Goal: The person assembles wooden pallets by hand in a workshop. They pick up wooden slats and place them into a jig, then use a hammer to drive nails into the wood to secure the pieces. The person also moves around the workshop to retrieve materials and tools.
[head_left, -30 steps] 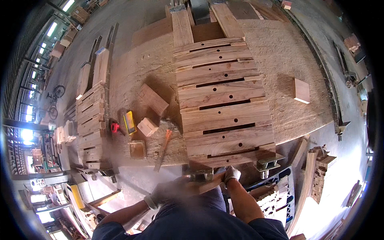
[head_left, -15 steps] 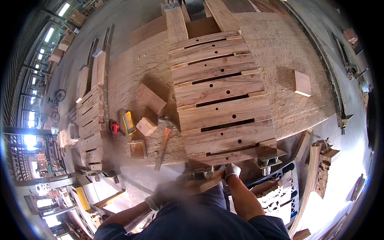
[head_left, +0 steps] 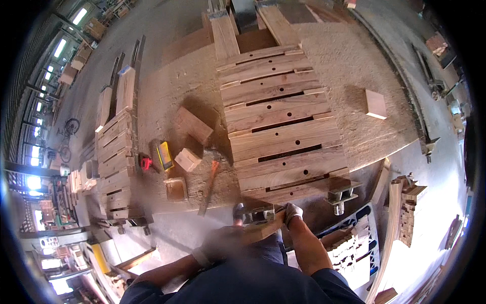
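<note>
A short, slightly curved wooden board (head_left: 264, 229) is held low in front of my body, below the near edge of the table. My gloved right hand (head_left: 293, 213) is closed around its right end. My left hand (head_left: 215, 248), also gloved, is at the board's left end, but a hazy smear hides its fingers. Just beyond the board lies a long row of slotted wooden pieces (head_left: 286, 143) with round dark holes, laid side by side. Metal clamp ends (head_left: 343, 194) stick out at the near end of that row.
On the dusty tabletop (head_left: 195, 71), left of the row, lie wooden blocks (head_left: 193, 125), a yellow-and-black tool (head_left: 164, 155), a red tape measure (head_left: 146, 162) and an orange-handled tool (head_left: 209, 182). A second clamped row (head_left: 115, 157) is farther left. One block (head_left: 375, 104) lies right; stacked strips (head_left: 405, 213) stand lower right.
The view has shifted slightly, so the table and row appear a little lower. Both hands stay near the board's ends, and the board shows slightly more to the right of the smear.
</note>
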A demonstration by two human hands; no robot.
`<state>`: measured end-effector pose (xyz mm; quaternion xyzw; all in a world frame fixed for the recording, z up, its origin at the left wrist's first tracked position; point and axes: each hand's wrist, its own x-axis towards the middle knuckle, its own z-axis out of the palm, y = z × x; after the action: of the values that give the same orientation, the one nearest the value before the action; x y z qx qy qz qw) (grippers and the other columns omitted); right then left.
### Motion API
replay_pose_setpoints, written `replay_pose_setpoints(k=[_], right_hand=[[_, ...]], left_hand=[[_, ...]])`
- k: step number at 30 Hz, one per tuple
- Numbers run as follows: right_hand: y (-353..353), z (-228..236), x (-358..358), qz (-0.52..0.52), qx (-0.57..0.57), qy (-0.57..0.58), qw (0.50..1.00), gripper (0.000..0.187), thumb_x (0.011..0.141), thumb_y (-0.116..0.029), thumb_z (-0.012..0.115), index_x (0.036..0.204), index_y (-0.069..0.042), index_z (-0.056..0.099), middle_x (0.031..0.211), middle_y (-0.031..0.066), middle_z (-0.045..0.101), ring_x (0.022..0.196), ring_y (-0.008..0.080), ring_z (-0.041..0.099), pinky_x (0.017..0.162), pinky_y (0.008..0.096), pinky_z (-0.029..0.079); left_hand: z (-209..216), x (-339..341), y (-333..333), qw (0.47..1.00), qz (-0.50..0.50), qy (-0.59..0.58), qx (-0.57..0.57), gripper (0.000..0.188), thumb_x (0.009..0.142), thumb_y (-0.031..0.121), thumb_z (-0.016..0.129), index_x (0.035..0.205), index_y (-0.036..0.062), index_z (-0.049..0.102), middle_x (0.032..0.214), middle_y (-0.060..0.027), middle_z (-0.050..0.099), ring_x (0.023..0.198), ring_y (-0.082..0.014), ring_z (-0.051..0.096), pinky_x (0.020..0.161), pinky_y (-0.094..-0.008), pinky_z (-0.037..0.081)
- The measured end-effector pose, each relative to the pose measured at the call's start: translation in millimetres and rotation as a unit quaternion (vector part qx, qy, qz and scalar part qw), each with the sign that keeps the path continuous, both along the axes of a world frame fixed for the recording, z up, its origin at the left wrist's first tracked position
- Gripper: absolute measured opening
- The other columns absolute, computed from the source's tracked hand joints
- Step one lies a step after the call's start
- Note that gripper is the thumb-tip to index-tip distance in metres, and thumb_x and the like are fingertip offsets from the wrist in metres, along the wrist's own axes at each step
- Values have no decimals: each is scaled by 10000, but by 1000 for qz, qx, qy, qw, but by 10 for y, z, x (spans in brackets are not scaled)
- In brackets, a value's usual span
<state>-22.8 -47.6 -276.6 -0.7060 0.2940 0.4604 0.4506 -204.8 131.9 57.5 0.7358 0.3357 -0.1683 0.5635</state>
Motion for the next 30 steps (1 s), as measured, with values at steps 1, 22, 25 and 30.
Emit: replay_pose_setpoints(k=[1,22,25,30], right_hand=[[36,-22,42,-35,1,10,999,305,849,-331,634,880,-36,705,800,102,681,689,229,630,660,397,511],[36,1663,-1116,-212,496,124,833,910,806,-733,554,1442,-103,391,1390,149,498,1273,357,465,1111,518,330],[141,1978,-1174,-212,475,129,844,796,830,-712,526,1348,-109,487,1302,139,568,1205,336,526,1085,507,368],[260,2022,-1211,-244,463,105,846,653,856,-695,493,1147,-117,585,1101,118,645,1039,315,612,973,496,465]], left_hand=[[-177,-96,28,997,-36,-61,29,357,861,133,670,1187,-11,641,1192,-146,666,1105,-216,626,959,-336,490],[-908,-585,842,923,-41,-203,323,559,835,388,695,1239,16,589,1233,-208,596,1114,-369,593,949,-428,476],[-1005,-619,998,919,-157,-109,346,572,838,400,649,1264,26,565,1380,-243,463,1266,-408,455,1036,-482,393],[-1263,-734,984,900,-237,-53,362,595,843,432,613,1294,51,539,1488,-263,326,1396,-424,289,1093,-480,334]])
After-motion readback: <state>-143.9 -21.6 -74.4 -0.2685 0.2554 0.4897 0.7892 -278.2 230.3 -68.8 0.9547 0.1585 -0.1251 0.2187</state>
